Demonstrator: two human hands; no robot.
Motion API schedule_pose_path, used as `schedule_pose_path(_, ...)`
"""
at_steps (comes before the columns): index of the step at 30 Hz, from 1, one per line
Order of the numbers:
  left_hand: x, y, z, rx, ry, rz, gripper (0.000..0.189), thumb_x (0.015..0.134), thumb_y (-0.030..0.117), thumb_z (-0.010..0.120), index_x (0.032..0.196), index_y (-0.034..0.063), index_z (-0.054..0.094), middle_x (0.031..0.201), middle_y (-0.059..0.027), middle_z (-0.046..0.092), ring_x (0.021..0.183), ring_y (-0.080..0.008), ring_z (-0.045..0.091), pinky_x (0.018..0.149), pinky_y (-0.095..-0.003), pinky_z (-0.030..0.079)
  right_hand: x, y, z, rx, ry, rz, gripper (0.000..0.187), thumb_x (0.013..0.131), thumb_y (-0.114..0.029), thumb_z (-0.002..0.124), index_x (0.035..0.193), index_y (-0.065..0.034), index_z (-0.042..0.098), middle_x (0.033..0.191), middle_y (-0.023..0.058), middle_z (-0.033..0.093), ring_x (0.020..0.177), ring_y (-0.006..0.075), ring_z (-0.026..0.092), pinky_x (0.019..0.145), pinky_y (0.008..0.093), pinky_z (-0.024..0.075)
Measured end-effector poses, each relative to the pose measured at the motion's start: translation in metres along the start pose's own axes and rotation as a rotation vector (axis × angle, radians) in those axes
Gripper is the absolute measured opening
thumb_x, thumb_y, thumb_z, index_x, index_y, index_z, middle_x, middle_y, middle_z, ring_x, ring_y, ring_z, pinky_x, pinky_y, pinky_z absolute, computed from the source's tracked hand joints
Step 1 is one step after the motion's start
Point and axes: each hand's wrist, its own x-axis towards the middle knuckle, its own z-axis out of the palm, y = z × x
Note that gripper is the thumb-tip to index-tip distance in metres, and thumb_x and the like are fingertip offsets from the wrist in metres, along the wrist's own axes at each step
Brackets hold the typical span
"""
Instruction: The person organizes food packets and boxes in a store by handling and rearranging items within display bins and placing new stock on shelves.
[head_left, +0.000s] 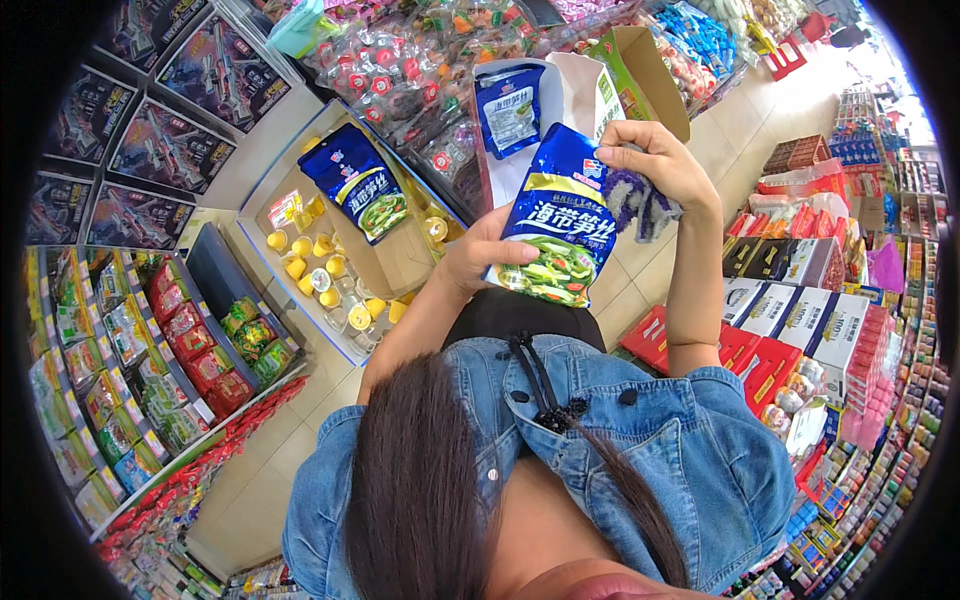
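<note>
A blue foil food pouch (559, 217) with a picture of green vegetable strips is in front of me, tilted. My left hand (491, 251) grips its lower left side, thumb across the front. At its upper right corner, my right hand (649, 161) has thumb and fingers closed, with a purple and grey cloth (637, 202) hanging beneath the palm. Just beyond the pouch, a similar one (510, 109) stands in an open white carton (551, 94). Another blue pouch (358, 184) lies on an open cardboard box (401, 262) to the left.
Yellow-lidded small cups (330, 266) fill part of a blue-edged display bin (300, 319). Bagged sweets (390, 67) are heaped ahead, near an open green carton (637, 82). Stacked boxes (795, 315) flank my right; shelves of packets (180, 315) stand left, with tiled floor (637, 277) between.
</note>
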Motion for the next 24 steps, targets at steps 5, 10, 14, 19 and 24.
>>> schedule_pose_path(5, -0.013, -0.01, -0.004, 0.184, -0.062, 0.106, 0.067, 0.08, 0.005, 0.065, 0.137, -0.0047, 0.031, 0.126, -0.0155, 0.054, 0.115, -0.0225, 0.054, 0.102, -0.0356, 0.04, 0.01, -0.011, 0.006, -0.091, 0.009, -0.033, 0.019, 0.086, -0.017, 0.064, 0.077, -0.0011, 0.061, 0.068, -0.0047, 0.054, 0.067, 0.0037, 0.047, 0.062, 0.0226, 0.0385)
schedule_pose_path(10, -0.012, -0.011, -0.001, 0.104, 0.013, 0.154, 0.065, 0.081, 0.002, 0.062, 0.138, -0.0037, 0.03, 0.128, -0.0172, 0.052, 0.116, -0.0258, 0.054, 0.101, -0.04, 0.042, 0.02, -0.006, 0.005, -0.315, 0.256, -0.251, 0.019, 0.085, -0.019, 0.065, 0.079, -0.001, 0.063, 0.068, 0.0034, 0.061, 0.066, 0.0075, 0.053, 0.062, 0.0266, 0.0434)
schedule_pose_path(14, 0.002, -0.011, -0.014, -0.276, 0.022, 0.252, 0.051, 0.093, 0.022, 0.05, 0.137, 0.0026, 0.034, 0.127, -0.0193, 0.053, 0.115, -0.0332, 0.055, 0.098, -0.0507, 0.045, 0.013, -0.026, 0.041, -0.359, 0.874, -0.301, 0.02, 0.086, -0.02, 0.064, 0.097, -0.0037, 0.064, 0.076, 0.0109, 0.064, 0.067, 0.0189, 0.063, 0.063, 0.0317, 0.0482)
schedule_pose_path(19, 0.016, -0.022, -0.014, -0.272, -0.057, 0.346, 0.072, 0.093, 0.063, 0.025, 0.14, 0.0091, 0.031, 0.134, -0.0087, 0.046, 0.123, -0.023, 0.047, 0.103, -0.0402, 0.04, 0.01, -0.003, 0.133, -0.829, 0.685, -0.632, 0.028, 0.077, -0.016, 0.068, 0.106, -0.0163, 0.066, 0.093, 0.007, 0.057, 0.083, 0.0268, 0.054, 0.072, 0.0381, 0.0459)
schedule_pose_path(24, 0.012, -0.03, -0.005, 0.123, 0.093, 0.257, 0.063, 0.094, 0.016, 0.054, 0.146, 0.0102, 0.018, 0.135, -0.0083, 0.042, 0.122, -0.0187, 0.045, 0.102, -0.0357, 0.039, 0.046, 0.015, 0.103, -0.63, 0.926, -0.451, 0.021, 0.081, -0.016, 0.067, 0.102, -0.0149, 0.068, 0.088, 0.0092, 0.056, 0.082, 0.0268, 0.056, 0.069, 0.0355, 0.047)
